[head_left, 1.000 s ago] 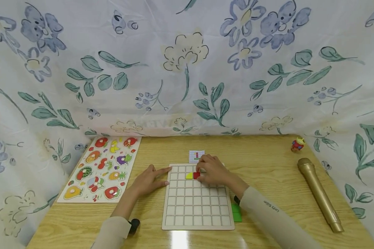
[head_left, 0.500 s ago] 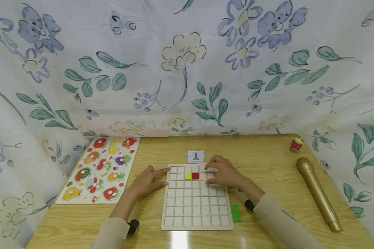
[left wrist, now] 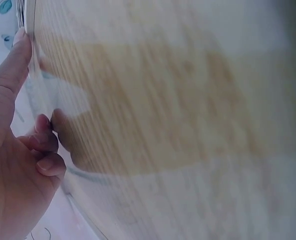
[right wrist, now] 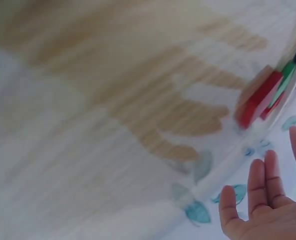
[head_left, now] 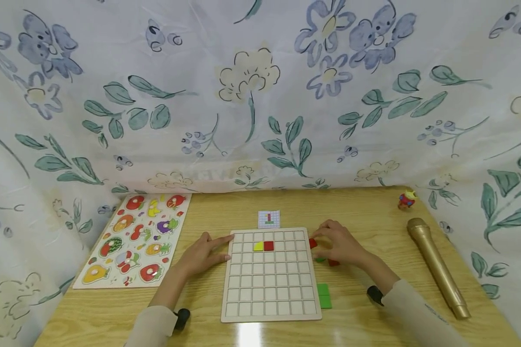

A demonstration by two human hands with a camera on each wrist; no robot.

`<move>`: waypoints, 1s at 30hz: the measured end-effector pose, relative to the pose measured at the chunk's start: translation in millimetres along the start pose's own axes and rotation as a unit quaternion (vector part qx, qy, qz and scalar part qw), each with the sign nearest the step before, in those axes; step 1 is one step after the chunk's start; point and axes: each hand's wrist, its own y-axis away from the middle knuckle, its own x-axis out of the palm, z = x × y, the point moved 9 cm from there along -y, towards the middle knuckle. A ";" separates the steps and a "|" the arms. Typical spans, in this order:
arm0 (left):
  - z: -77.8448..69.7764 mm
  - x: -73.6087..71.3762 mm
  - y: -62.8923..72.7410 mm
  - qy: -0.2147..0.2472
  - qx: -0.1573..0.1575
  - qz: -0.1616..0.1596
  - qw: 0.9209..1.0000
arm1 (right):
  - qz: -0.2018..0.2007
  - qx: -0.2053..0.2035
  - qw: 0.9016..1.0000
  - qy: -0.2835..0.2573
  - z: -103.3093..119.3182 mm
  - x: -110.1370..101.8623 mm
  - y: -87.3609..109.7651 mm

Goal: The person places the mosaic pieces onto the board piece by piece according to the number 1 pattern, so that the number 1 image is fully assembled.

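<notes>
Yellow is one tile (head_left: 258, 246) and red is its neighbour (head_left: 268, 246), both in the second-farthest row of the board (head_left: 271, 294). The left hand (head_left: 201, 255) touches the board's left edge with its straight index finger; the right hand (head_left: 340, 246), fingers extended, grips nothing (its wrist view shows this) near the loose red and green tiles (right wrist: 261, 100).

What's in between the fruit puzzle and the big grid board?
Wooden table and the left hand, at the edge of the grid board. The head view shows it.
</notes>
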 end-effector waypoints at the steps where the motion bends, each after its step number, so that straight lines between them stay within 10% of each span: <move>1: 0.2 -0.1 0.4 -0.001 0.000 0.000 1.000 | -0.003 0.001 1.000 -0.001 -2.4 -0.9 1.5; 30: -0.9 -0.4 2.1 0.010 0.009 -0.003 1.000 | 0.023 -0.019 1.000 0.009 -13.4 5.6 -15.1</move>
